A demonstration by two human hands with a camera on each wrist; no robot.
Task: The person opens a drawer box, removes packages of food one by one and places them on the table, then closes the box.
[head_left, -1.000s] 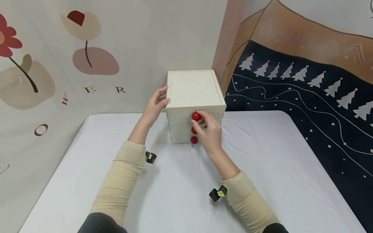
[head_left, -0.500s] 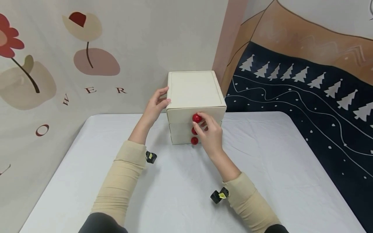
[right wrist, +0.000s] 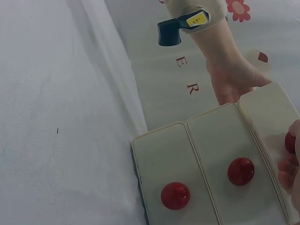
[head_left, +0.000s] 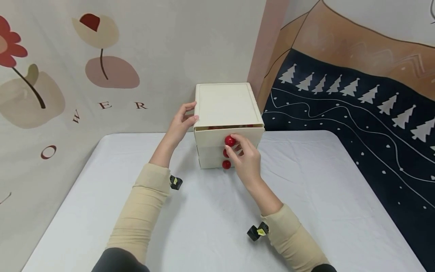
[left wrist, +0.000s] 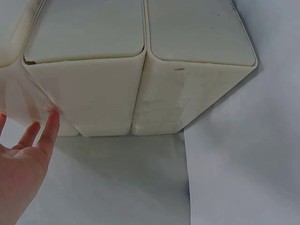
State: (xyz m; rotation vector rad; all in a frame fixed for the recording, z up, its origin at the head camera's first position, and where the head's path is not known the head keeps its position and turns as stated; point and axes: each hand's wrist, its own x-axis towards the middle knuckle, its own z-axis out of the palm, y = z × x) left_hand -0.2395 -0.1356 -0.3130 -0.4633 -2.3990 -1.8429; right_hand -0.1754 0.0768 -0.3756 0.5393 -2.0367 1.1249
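A cream drawer cabinet (head_left: pixel 224 104) stands on the table, three drawers stacked, each with a round red knob. My right hand (head_left: pixel 248 158) pinches the top drawer's knob (head_left: pixel 230 141) between thumb and fingers. That top drawer (head_left: pixel 209 139) is pulled out slightly; a narrow gap under the cabinet top shows hints of red inside. With fingers extended, my left hand (head_left: pixel 180 122) rests against the cabinet's left side; the left wrist view shows its fingertips (left wrist: pixel 54 117) at the side wall. The middle knob (right wrist: pixel 241 171) and bottom knob (right wrist: pixel 175 196) sit on closed drawers.
White cloth covers the table (head_left: pixel 210 219) around and in front of the cabinet. Close behind stands a wall hanging (head_left: pixel 163 45) with flowers and letters. A dark hanging with white trees (head_left: pixel 340 109) borders the right. Each wrist carries a small black camera (head_left: pixel 176 183).
My right hand has drawn the top drawer's knob a little toward me, and a gap has appeared above the drawer front. The left hand has stayed at the cabinet's side.
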